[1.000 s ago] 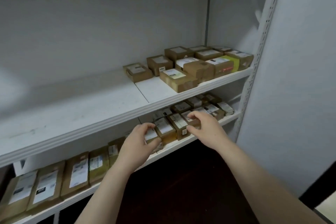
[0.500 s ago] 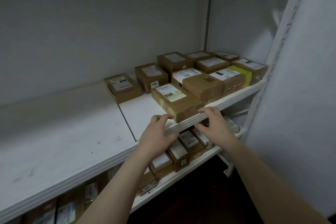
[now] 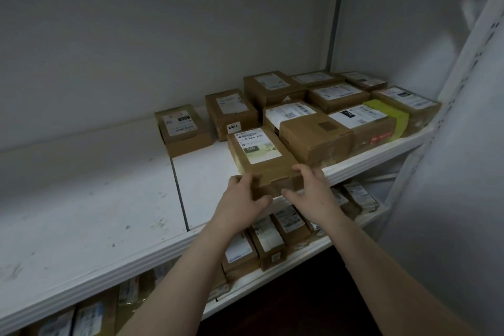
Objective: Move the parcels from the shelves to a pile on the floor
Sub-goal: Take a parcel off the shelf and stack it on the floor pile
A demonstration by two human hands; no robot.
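Note:
A brown cardboard parcel (image 3: 261, 155) with a white label sits at the front edge of the upper white shelf (image 3: 109, 199). My left hand (image 3: 240, 199) grips its near left corner, fingers on top and thumb on the front face. My right hand (image 3: 311, 194) holds its near right corner, fingers curled over the top edge. Several more brown parcels (image 3: 316, 133) are packed behind and to the right, one with a yellow-green side (image 3: 390, 114). Two lone parcels (image 3: 181, 128) stand further back on the left.
A lower shelf (image 3: 286, 262) holds several more labelled parcels (image 3: 268, 243) in rows. A white upright post (image 3: 447, 106) and a grey wall close off the right side. Dark floor (image 3: 300, 308) shows below between my forearms.
My hands rose from the lower shelf's parcels to the upper shelf and took hold of the front parcel's near corners. The view moved closer and higher.

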